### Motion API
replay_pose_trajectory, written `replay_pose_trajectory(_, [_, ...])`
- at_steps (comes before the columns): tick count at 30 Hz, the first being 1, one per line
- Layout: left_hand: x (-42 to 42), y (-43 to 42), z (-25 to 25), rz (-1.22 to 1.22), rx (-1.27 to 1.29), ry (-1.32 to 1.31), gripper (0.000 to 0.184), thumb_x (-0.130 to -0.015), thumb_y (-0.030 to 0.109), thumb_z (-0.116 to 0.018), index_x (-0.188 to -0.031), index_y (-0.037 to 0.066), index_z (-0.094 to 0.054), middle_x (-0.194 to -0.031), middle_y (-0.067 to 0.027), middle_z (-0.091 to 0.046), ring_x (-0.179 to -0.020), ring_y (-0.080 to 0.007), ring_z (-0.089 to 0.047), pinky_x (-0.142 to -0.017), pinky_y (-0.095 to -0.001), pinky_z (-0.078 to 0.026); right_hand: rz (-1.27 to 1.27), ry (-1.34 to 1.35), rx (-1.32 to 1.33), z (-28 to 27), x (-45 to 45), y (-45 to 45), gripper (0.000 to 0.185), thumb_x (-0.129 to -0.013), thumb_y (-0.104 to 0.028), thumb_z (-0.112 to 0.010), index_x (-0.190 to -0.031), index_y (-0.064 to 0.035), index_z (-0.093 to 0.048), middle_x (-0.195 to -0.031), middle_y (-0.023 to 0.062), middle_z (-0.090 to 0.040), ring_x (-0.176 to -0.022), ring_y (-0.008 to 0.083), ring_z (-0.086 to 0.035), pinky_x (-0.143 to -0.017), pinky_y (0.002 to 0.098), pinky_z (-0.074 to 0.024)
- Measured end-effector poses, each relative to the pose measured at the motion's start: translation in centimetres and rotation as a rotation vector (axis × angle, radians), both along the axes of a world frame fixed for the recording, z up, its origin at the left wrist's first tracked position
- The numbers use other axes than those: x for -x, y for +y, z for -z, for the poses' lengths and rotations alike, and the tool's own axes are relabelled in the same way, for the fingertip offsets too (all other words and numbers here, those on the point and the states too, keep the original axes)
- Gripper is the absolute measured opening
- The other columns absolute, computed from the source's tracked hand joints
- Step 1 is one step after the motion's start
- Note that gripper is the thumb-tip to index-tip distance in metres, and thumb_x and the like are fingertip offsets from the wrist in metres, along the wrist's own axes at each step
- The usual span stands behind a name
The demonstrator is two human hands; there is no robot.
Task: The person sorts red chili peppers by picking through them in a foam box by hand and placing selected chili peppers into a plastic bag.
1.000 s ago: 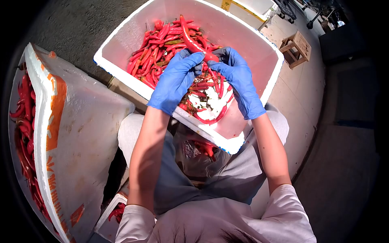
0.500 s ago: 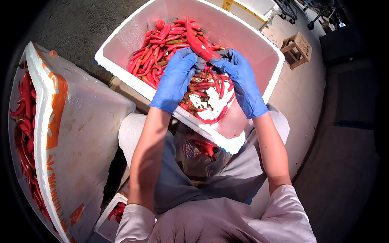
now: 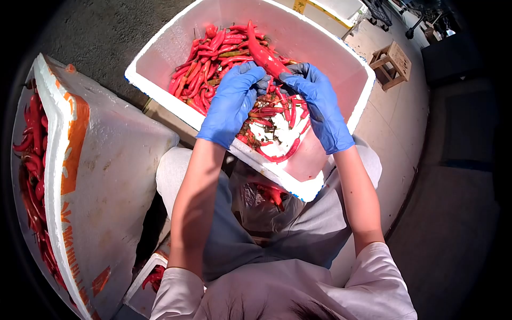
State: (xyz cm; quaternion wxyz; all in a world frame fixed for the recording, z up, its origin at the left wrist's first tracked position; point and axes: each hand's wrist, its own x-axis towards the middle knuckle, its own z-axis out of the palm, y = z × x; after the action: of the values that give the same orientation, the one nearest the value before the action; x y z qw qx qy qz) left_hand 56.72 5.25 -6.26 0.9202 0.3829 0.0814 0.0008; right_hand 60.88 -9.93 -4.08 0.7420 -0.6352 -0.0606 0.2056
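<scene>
Both forearms stretch forward from short white sleeves, wrists bent inward, so the gloved hands meet above a white foam box [image 3: 325, 58]. The right hand [image 3: 316, 101] pinches the lower end of a large red pepper [image 3: 260, 56] between thumb and fingers; the pepper slants up and leftward over the box. The left hand [image 3: 234, 98] sits just beside that end with its fingers curled; whether they grip the pepper too, I cannot tell.

Inside the box, a heap of red peppers [image 3: 200, 74] fills the far left part, while scattered stems [image 3: 261, 128] and small peppers lie on the sunlit bottom nearer the person. A clear plastic bag [image 3: 246, 208] with red peppers is between the legs. To the left, a larger foam box [image 3: 106, 165] holds more peppers. A wooden stool [image 3: 392, 61] stands on the pale floor [image 3: 397, 120] to the right.
</scene>
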Motion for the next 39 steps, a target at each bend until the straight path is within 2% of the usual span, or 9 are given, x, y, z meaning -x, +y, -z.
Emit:
replay_pose_trajectory(3, [-0.1, 0.1, 0.2, 0.04, 0.075, -0.043, 0.01, -0.082, 0.007, -0.053, -0.09, 0.0, -0.053, -0.074, -0.0045, -0.055, -0.061, -0.0083, -0.052, -0.054, -0.0169, -0.044, 0.005, -0.036, 0.041, 0.3, 0.0, 0.1, 0.029, -0.073, -0.007, -0.064, -0.096, 0.0048, -0.052, -0.076, 0.0069, -0.058, -0.062, 0.0098, -0.056, -0.057, 0.0199, -0.0442])
replay_pose_trajectory(5, [-0.1, 0.2, 0.2, 0.038, 0.03, 0.049, 0.009, -0.081, 0.005, -0.054, -0.089, -0.001, -0.053, -0.075, -0.0054, -0.055, -0.061, -0.0095, -0.052, -0.056, -0.0188, -0.045, -0.008, -0.158, 0.114, 0.8, 0.0, 0.2, 0.03, -0.073, -0.008, -0.064, -0.096, 0.0051, -0.052, -0.077, 0.0076, -0.059, -0.064, 0.0107, -0.057, -0.058, 0.0202, -0.045])
replay_pose_trajectory(11, [-0.2, 0.1, 0.7, 0.058, 0.097, -0.043, 0.008, -0.081, 0.002, -0.054, -0.089, -0.001, -0.052, -0.076, -0.0059, -0.054, -0.06, -0.0105, -0.051, -0.055, -0.0187, -0.045, -0.03, 0.003, -0.014, 0.4, -0.1, -0.1, 0.029, -0.073, -0.007, -0.063, -0.097, 0.0047, -0.051, -0.078, 0.0064, -0.057, -0.068, 0.01, -0.056, -0.06, 0.0206, -0.0436])
replay_pose_trajectory(17, [0.3, 0.1, -0.1, 0.057, 0.245, 0.06, 0.007, -0.081, 0.0, -0.052, -0.088, -0.001, -0.052, -0.076, -0.005, -0.053, -0.064, -0.0098, -0.05, -0.057, -0.0199, -0.043, -0.022, -0.066, 0.058, -0.1, 0.2, 0.1, 0.029, -0.072, -0.007, -0.064, -0.097, 0.0046, -0.051, -0.078, 0.0067, -0.057, -0.066, 0.01, -0.056, -0.059, 0.0206, -0.0438])
replay_pose_trajectory(24, [0.3, 0.0, 0.3, 0.108, 0.219, -0.004, 0.01, -0.081, 0.002, -0.053, -0.091, 0.001, -0.051, -0.077, -0.0044, -0.052, -0.061, -0.0092, -0.049, -0.055, -0.0187, -0.042, -0.044, -0.039, 0.029, -0.1, 0.1, -0.1, 0.029, -0.072, -0.005, -0.064, -0.096, 0.0046, -0.052, -0.079, 0.0065, -0.057, -0.068, 0.0099, -0.055, -0.06, 0.0207, -0.0441])
replay_pose_trajectory(29, [-0.1, 0.0, 0.7, 0.067, 0.356, 0.076, 0.01, -0.08, 0.002, -0.055, -0.09, 0.004, -0.053, -0.074, -0.0016, -0.053, -0.059, -0.0072, -0.047, -0.055, -0.0189, -0.042, -0.024, -0.089, 0.056, -0.1, 0.3, 0.1, 0.029, -0.072, -0.006, -0.064, -0.096, 0.005, -0.052, -0.078, 0.0061, -0.057, -0.067, 0.0099, -0.055, -0.061, 0.0206, -0.0447])
replay_pose_trajectory(30, [0.0, 0.0, 0.5, 0.068, 0.356, 0.077, 0.01, -0.08, 0.002, -0.055, -0.09, 0.004, -0.053, -0.074, -0.0016, -0.053, -0.059, -0.0072, -0.047, -0.055, -0.0189, -0.042, -0.023, -0.089, 0.055, 0.0, 0.3, 0.1, 0.029, -0.072, -0.006, -0.064, -0.096, 0.005, -0.052, -0.078, 0.0061, -0.057, -0.067, 0.0099, -0.055, -0.061, 0.0206, -0.0447])
replay_pose_trajectory(35, [0.3, -0.2, -0.2, 0.054, -0.024, 0.046, 0.008, -0.083, 0.007, -0.053, -0.09, 0.004, -0.052, -0.071, -0.001, -0.053, -0.058, -0.0066, -0.048, -0.053, -0.0183, -0.041, -0.035, -0.051, 0.055, 0.0, 0.3, 0.0, 0.028, -0.073, -0.008, -0.063, -0.095, 0.0046, -0.053, -0.079, 0.0058, -0.056, -0.067, 0.0096, -0.055, -0.06, 0.0206, -0.0439])
replay_pose_trajectory(39, [0.3, 0.2, 1.2, 0.034, 0.105, -0.04, 0.011, -0.084, 0.01, -0.052, -0.093, 0.003, -0.053, -0.081, -0.0041, -0.057, -0.064, -0.0084, -0.053, -0.057, -0.0173, -0.045, -0.06, -0.111, 0.089, 0.0, 0.2, 0.0, 0.027, -0.073, -0.009, -0.064, -0.094, 0.0045, -0.053, -0.078, 0.0056, -0.056, -0.066, 0.0093, -0.054, -0.06, 0.0207, -0.0432])
